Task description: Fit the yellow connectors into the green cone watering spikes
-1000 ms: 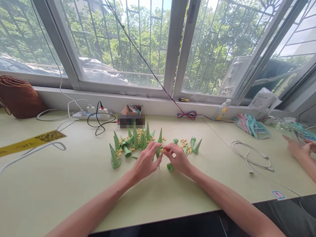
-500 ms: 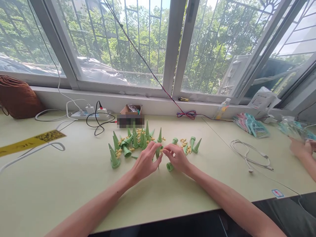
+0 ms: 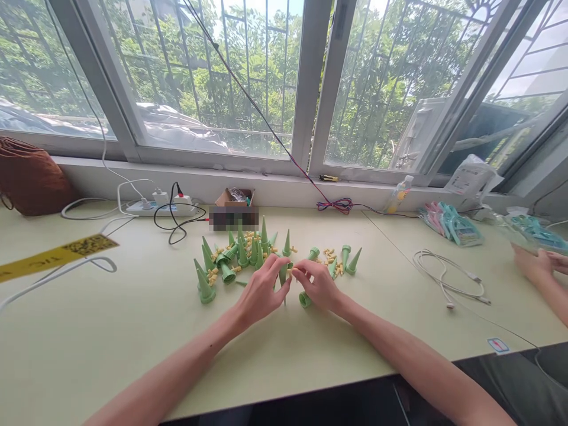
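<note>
My left hand (image 3: pixel 262 288) is closed around a green plastic spike (image 3: pixel 283 277), which points down with its wide end up. At that wide end, my right hand (image 3: pixel 320 286) pinches a small yellow valve (image 3: pixel 289 272), mostly hidden by the fingertips. Beside my left hand lies a cluster of green spikes (image 3: pixel 205 287), some standing point up and others on their sides, with small yellow valves (image 3: pixel 252 241) among them. A hollow green spike end (image 3: pixel 304 299) lies under my right hand. Further right are more yellow valves (image 3: pixel 329 257) and green spikes (image 3: pixel 354 261).
Behind the pile stand a small cardboard box (image 3: pixel 235 197) and a power strip (image 3: pixel 160 207) with cables. A white cable (image 3: pixel 448 278) lies coiled on the right. Another person's hands (image 3: pixel 535 266) are at the far right, near bagged turquoise items (image 3: pixel 539 231).
My hands hold nearly the same pose on the spike and valve. At the far right, the other person's hands have shifted slightly left and away from the turquoise bagged items.
</note>
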A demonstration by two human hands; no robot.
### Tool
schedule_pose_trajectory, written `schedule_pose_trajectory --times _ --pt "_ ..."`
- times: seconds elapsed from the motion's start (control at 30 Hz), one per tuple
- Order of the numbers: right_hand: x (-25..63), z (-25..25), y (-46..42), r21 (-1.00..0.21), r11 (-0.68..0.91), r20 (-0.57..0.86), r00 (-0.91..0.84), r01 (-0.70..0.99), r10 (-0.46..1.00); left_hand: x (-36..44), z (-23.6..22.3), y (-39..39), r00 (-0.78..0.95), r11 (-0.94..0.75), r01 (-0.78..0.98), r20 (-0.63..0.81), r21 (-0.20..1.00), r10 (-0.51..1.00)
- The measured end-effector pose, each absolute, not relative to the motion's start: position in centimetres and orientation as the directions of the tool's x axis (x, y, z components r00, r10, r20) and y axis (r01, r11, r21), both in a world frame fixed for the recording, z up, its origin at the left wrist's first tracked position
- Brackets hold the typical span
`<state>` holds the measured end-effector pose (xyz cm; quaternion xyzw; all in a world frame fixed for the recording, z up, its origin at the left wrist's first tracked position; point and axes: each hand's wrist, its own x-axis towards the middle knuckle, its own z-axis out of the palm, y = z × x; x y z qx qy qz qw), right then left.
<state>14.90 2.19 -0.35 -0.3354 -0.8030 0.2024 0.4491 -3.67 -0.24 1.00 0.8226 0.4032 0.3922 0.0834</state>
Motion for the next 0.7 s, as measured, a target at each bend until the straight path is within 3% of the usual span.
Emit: schedule_pose_trajectory --times 0.43,0.7 --pt "14.93 -0.18 2.01 -0.668 0.681 0.566 -0.389 0.3 0.727 -3.57 1.25 -0.45 0.368 -0.642 0.61 0.551 0.465 0.749" --pt "15.02 -0.75 2.37 -0.648 0.664 0.534 -0.4 0.373 0.745 -3.57 1.31 -0.39 0.391 -0.664 0.603 0.562 0.442 0.729"
